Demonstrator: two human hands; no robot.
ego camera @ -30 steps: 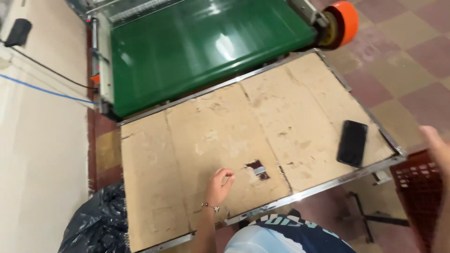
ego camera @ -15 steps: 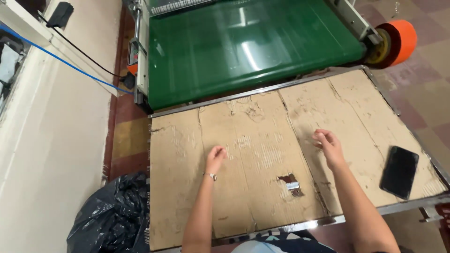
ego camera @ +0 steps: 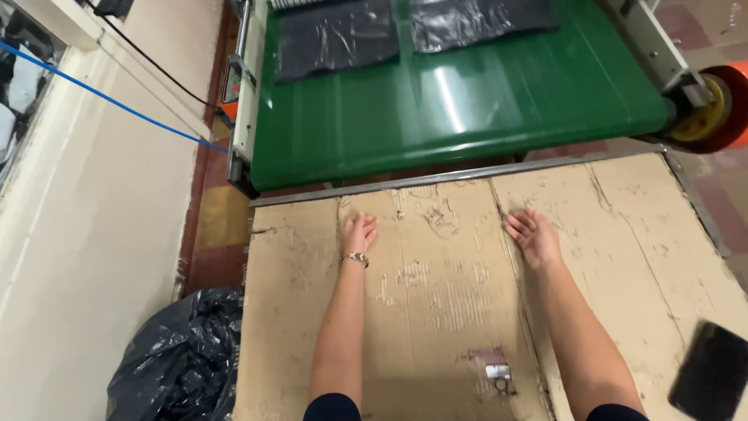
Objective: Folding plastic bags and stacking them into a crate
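Observation:
My left hand [ego camera: 358, 234] rests flat on the worn cardboard tabletop [ego camera: 436, 312], fingers apart, a bracelet at the wrist. My right hand [ego camera: 534, 236] also lies open on the cardboard, palm turned slightly up, holding nothing. Both hands are near the table's far edge, just short of the green conveyor belt [ego camera: 460, 101]. Two black plastic sheets [ego camera: 336, 37] lie on the belt farther away.
A black phone [ego camera: 710, 380] lies at the table's right edge. A small metal clip on a dark patch [ego camera: 497, 372] sits near me. A black rubbish bag [ego camera: 179, 366] stands on the floor at the left. An orange roller [ego camera: 713, 109] is at the belt's right end.
Both hands have reached farther forward over the cardboard toward the belt. My view has tilted so that the black sheets on the belt now show.

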